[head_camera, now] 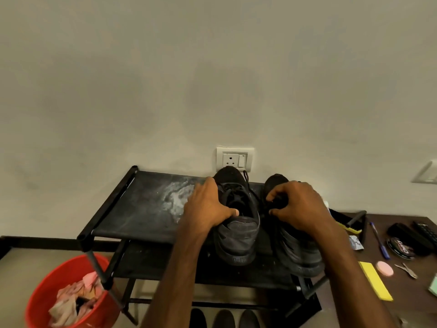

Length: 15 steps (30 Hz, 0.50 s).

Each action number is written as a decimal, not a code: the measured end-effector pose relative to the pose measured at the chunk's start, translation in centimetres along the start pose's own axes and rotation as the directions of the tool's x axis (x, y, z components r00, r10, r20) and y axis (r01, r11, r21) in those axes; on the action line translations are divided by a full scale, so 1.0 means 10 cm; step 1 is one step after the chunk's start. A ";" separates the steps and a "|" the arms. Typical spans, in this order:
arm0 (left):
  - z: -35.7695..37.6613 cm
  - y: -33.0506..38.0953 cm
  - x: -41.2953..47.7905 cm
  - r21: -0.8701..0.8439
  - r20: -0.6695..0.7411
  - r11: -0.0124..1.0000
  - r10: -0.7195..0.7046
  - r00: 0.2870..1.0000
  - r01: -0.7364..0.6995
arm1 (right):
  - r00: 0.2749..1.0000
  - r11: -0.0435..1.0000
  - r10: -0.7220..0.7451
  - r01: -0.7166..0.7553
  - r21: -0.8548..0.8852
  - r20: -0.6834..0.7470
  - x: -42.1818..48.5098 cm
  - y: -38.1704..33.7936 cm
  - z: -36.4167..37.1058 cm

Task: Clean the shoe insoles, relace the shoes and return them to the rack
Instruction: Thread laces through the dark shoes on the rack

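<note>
Two black laced shoes stand side by side on the top shelf of a black shoe rack (132, 209), toes toward the wall. My left hand (207, 204) grips the left shoe (238, 235) by its collar, thumb inside the opening and fingers down its outer side. My right hand (299, 204) holds the right shoe (298, 254) from above, its fingers curled into the opening and round the tongue. Most of the right shoe's top is hidden under that hand.
White powdery smears mark the shelf left of the shoes. A red bucket (47, 280) of crumpled cloths sits on the floor at lower left. More shoes (224, 318) stand under the rack. The brown table (402, 275) on the right carries a brush, pen, polish tin, yellow cloth, pink sponge.
</note>
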<state>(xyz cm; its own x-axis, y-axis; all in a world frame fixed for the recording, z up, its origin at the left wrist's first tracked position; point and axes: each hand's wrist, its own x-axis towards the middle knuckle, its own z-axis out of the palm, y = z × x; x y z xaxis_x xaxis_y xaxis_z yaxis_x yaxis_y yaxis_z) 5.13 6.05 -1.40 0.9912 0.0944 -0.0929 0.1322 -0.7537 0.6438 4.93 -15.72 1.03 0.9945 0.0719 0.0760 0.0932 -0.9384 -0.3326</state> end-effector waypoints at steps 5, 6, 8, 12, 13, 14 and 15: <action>-0.02 -0.11 0.05 -0.039 -0.072 0.999 -0.010 0.997 0.007 | 0.982 0.982 0.151 -0.136 -0.130 0.110 -0.04 0.00 -0.02; -0.06 -0.15 0.05 -0.055 -0.100 0.998 0.000 0.995 -0.006 | 0.979 0.980 0.165 -0.149 -0.134 0.121 -0.05 -0.02 -0.01; -0.16 -0.23 0.03 -0.085 -0.164 0.996 0.019 0.986 -0.033 | 0.977 0.978 0.185 -0.172 -0.121 0.110 -0.06 -0.06 0.01; -0.33 -0.38 0.02 -0.125 -0.197 0.990 0.037 0.980 -0.063 | 0.968 0.969 0.246 -0.244 -0.048 0.047 -0.04 -0.11 0.05; -0.34 -0.40 0.02 -0.130 -0.188 0.990 0.036 0.982 -0.062 | 0.963 0.964 0.265 -0.265 -0.017 0.044 -0.03 -0.11 0.04; -0.33 -0.41 0.01 -0.137 -0.183 0.989 0.036 0.983 -0.062 | 0.959 0.960 0.281 -0.281 0.012 0.041 -0.02 -0.10 0.02; -0.32 -0.41 0.00 -0.142 -0.188 0.988 0.040 0.981 -0.067 | 0.956 0.956 0.291 -0.292 0.031 0.035 -0.02 -0.09 0.00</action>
<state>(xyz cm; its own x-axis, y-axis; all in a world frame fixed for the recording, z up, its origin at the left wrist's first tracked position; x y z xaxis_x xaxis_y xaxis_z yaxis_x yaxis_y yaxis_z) 4.61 11.19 -1.64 0.9797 0.1848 0.0770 0.0652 -0.6581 0.7501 4.67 -14.86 1.37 0.9797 -0.1923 -0.0568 -0.1996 -0.9075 -0.3695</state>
